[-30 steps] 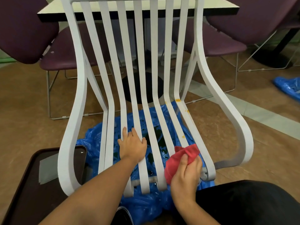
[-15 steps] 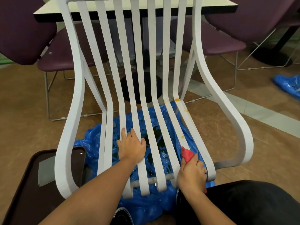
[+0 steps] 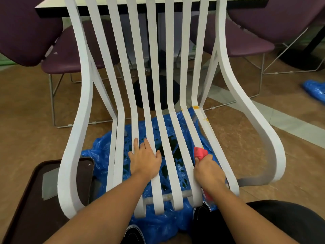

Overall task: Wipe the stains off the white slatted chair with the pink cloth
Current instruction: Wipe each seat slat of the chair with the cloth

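**Operator:** Quick, what am I holding?

**Annotator:** Your right hand (image 3: 209, 171) is curled tight round the bunched pink cloth (image 3: 200, 153). It presses the cloth in among the right-side seat slats of the white slatted chair (image 3: 153, 67), near the front edge. A wad of cloth sticks out past your knuckles, and a bit more shows below your wrist.

**Operator:** And the other one?

**Annotator:** Your left hand (image 3: 146, 161) lies flat, palm down with fingers spread, across the left-middle seat slats. It grips nothing. Your hands are apart, with a couple of slats between them.

**Operator:** Stains?

**Annotator:** There are small orange stains (image 3: 195, 107) on the right-hand slats at the bend where the seat meets the back. They're well up from the cloth.

**Operator:** Anything else around?

**Annotator:** A crumpled blue plastic sheet (image 3: 98, 154) lies on the floor under the chair, with dark green puddles (image 3: 168, 143) on it. A dark brown tray (image 3: 22, 199) sits on the floor to your left, just beside the chair's left frame. Behind are purple padded chairs with wire legs (image 3: 70, 55) and a cream-topped table with a black edge (image 3: 52, 7). Another lump of blue plastic (image 3: 314, 90) is far right.
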Demonstrator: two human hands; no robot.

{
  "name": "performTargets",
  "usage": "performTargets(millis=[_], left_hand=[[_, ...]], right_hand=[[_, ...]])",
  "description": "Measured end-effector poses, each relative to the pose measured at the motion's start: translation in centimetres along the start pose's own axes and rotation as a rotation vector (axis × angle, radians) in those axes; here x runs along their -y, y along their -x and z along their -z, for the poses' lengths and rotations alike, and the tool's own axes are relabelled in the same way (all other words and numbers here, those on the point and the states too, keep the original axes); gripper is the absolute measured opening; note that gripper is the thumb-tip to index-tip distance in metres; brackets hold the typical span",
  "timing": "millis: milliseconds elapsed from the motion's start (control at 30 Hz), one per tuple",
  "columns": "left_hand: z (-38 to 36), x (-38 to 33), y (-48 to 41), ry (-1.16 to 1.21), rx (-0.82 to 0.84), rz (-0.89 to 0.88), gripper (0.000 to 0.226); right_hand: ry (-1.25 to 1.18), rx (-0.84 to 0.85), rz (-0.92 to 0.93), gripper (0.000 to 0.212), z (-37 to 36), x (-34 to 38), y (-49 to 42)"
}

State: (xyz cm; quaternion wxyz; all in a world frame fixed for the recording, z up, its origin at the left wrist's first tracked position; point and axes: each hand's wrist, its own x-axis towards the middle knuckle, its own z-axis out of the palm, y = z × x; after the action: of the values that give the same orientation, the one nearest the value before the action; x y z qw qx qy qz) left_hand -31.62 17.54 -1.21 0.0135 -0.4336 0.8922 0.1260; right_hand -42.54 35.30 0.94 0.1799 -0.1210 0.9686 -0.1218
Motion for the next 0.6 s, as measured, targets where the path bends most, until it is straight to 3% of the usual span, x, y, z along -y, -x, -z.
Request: performTargets(millis=[433, 600], left_hand=[[0.2, -0.1, 0.0, -0.005, 0.033, 0.001, 0.073], [0.4, -0.3, 0.1, -0.004, 0.034, -0.001, 0.07]], right_hand=[[-0.022, 0.007, 0.007, 0.037, 0.1, 6.9, -9.5], [-0.039, 0.026, 0.002, 0.046, 0.6, 9.3, -12.4]])
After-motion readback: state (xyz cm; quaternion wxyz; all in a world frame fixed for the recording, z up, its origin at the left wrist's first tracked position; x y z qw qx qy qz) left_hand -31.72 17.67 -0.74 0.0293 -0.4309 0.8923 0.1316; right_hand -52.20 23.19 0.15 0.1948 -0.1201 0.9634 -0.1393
